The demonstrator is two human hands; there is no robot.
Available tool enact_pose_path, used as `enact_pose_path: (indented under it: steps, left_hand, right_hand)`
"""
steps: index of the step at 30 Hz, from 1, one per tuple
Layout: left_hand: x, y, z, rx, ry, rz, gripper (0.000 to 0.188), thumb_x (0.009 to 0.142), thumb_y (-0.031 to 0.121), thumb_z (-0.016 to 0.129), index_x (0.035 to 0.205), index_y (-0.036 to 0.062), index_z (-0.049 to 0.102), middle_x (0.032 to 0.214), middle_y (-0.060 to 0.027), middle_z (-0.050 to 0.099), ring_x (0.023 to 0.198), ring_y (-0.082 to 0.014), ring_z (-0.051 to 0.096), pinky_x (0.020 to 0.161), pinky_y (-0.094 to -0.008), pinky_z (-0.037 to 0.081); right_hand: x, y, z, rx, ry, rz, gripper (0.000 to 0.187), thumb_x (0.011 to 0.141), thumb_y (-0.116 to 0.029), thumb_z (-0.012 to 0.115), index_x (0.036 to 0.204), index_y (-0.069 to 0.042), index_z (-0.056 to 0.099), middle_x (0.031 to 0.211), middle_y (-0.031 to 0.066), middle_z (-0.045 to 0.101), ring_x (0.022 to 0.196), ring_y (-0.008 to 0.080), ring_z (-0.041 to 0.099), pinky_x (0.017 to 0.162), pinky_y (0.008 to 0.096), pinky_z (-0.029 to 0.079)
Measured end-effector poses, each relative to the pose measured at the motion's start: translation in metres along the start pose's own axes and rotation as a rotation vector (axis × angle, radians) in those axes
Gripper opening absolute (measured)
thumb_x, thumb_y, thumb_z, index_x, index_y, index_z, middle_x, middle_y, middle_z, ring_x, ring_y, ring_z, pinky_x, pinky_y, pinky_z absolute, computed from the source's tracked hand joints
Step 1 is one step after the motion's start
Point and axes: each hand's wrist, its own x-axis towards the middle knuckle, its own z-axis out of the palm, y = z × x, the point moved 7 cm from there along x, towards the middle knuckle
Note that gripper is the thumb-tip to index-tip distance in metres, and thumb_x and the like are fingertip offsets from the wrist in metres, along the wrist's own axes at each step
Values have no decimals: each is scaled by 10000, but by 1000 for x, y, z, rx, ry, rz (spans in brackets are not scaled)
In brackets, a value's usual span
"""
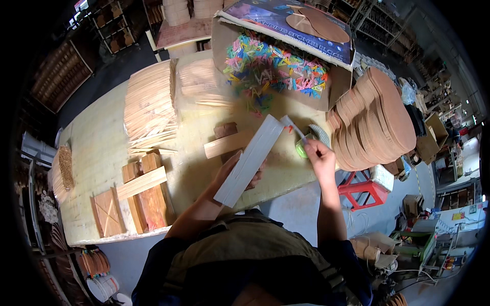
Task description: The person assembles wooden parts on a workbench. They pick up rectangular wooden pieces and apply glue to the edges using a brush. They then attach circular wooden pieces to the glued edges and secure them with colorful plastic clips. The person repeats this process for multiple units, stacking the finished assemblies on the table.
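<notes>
From the left hand (228,169), a clothespin-filled carton (326,47) obstructs twelve to one o'clock, stacked guitar-shaped plates (375,122) two; toward nine, passage crosses the tabletop (190,176) until strip-topped wooden blocks (157,201).

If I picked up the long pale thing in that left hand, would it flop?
Probably not: the long pale thing extends straight past the left hand. It's likely light: one hand supports it. Lines along it hint it could split.

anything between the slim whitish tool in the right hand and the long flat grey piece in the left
Nothing visible: the tool in the right hand has its tip, in this view, beside the upper end of the piece the left hand holds.
</notes>
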Motion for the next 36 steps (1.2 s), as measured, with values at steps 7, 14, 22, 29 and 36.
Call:
enact_pose_path:
  steps: [7, 14, 22, 29, 36]
  left_hand:
    - [-6, -4, -5, 70, 1, -11, 587, 947, 502, 442, 1241, -6, 443, 1001, -97, 487, 777, -160, 485, 609, -247, 426]
    - [-5, -3, -14, 82, -4, -15, 578, 949, 489, 446, 1255, -1, 436, 1037, -106, 491, 786, -167, 499, 617, -256, 442]
    - [-7, 7, -2, 65, 84, 42, 513, 969, 454, 426, 1204, 2, 487, 945, -65, 533, 720, -135, 507, 579, -227, 432]
    - [-8, 38, -17, 149, 303, 199, 478, 967, 427, 450, 1192, 10, 514, 921, -26, 567, 745, -97, 545, 597, -190, 447]
    - [-8, 57, -20, -2, 245, 408, 460, 972, 392, 437, 1185, -7, 520, 967, -83, 564, 834, -153, 536, 677, -241, 449]
  right_hand:
    - [8, -7, 13, 120, -65, 36, 140, 848, -12, 641, 971, 41, 681, 716, -14, 614, 609, 40, 500, 545, 198, 390]
    - [-7, -17, 18, 41, -151, -12, 128, 858, -44, 640, 965, 1, 693, 732, -15, 626, 642, 37, 512, 591, 200, 417]
    - [-21, -49, 15, -189, 96, -318, 166, 815, -40, 676, 974, 4, 682, 743, 48, 638, 595, 118, 556, 558, 246, 439]
    - [-110, -102, 79, -375, -246, -924, 197, 690, -44, 724, 882, -81, 695, 760, 40, 640, 610, 194, 601, 551, 318, 505]
    - [-70, -87, 78, -340, -153, -711, 198, 723, 8, 730, 906, -32, 667, 811, 85, 663, 672, 227, 616, 590, 332, 499]
